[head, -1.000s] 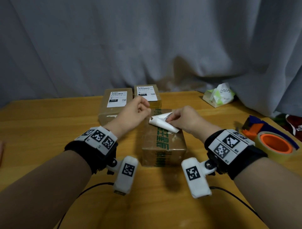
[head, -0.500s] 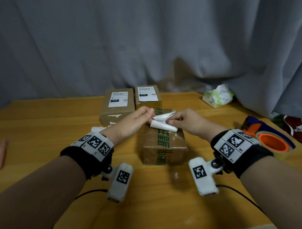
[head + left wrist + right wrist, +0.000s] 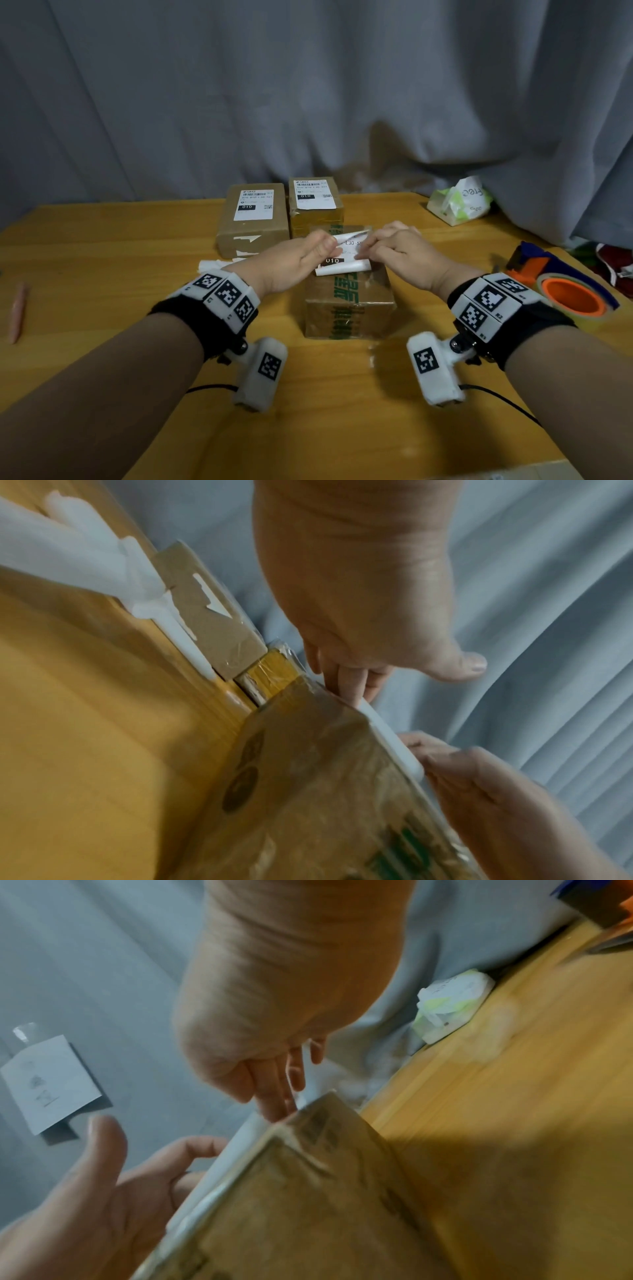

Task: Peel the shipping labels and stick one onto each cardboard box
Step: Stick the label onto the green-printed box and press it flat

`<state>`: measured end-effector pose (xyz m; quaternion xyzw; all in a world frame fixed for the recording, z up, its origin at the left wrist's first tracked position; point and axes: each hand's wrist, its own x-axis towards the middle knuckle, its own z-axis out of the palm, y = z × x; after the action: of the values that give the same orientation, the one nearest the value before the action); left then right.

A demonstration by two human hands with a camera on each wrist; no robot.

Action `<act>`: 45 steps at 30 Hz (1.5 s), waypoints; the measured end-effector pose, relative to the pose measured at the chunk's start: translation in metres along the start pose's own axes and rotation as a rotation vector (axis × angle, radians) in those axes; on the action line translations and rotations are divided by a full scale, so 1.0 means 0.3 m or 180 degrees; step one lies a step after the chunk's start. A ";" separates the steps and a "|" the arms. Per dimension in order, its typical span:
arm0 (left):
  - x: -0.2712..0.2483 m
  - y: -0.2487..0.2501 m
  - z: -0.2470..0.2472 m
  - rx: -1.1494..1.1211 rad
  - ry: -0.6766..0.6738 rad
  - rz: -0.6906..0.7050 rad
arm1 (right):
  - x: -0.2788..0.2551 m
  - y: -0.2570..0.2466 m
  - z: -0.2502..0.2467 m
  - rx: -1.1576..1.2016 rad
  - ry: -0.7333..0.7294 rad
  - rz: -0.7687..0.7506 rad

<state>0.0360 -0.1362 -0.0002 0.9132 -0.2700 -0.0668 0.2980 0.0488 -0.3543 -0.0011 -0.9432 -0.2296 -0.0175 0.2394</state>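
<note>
A white shipping label [image 3: 344,255] with a black "010" block lies partly curled on top of the brown cardboard box with green print [image 3: 347,301], which serves here as the landmark at the middle of the wooden table [image 3: 102,260]. The left hand [image 3: 294,257] pinches the label's left edge over the box top, thumb and fingers closed on the paper. The right hand [image 3: 397,253] holds the label's right edge the same way, fingers bent down onto it; in the right wrist view its fingertips [image 3: 277,1107] meet the paper at the box's upper corner.

Just behind the green-printed box stand two more brown cardboard boxes side by side, the left one [image 3: 251,219] and the right one [image 3: 315,202], each with a white label already on its top face. Left of the green-printed box, against the foot of the left rear box, lie white strips of peeled backing paper [image 3: 212,264]. Far to its right sits a roll of clear tape with an orange core [image 3: 572,301], and behind and right a green-and-white tissue pack [image 3: 459,202].
</note>
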 end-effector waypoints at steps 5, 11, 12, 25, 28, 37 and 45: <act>0.015 -0.005 -0.002 0.0137 -0.0038 -0.0046 | -0.009 0.038 -0.014 -0.0007 -0.0173 0.0174; 0.021 -0.005 -0.013 -0.0286 0.0182 -0.0242 | -0.003 0.019 -0.001 0.1017 -0.0035 0.0439; 0.023 -0.016 -0.023 -0.0345 0.0212 -0.0295 | -0.004 0.025 -0.011 0.1089 -0.0020 0.0514; 0.110 -0.049 0.048 -0.0431 0.0607 0.0103 | 0.073 0.019 0.040 0.0854 0.0258 0.0149; 0.108 -0.055 0.048 -0.0265 0.0532 0.0216 | 0.067 0.027 0.038 0.0866 0.0131 0.0022; 0.054 -0.015 0.042 0.0523 0.0162 -0.0282 | 0.008 0.003 0.020 -0.0051 -0.0324 0.0355; -0.008 -0.043 0.023 0.0331 0.0009 -0.0540 | -0.029 0.022 -0.001 0.0093 -0.0682 0.0376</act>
<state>0.0379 -0.1297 -0.0134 0.9471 -0.1944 -0.0764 0.2439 0.0441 -0.3633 -0.0050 -0.9480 -0.1982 0.1008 0.2278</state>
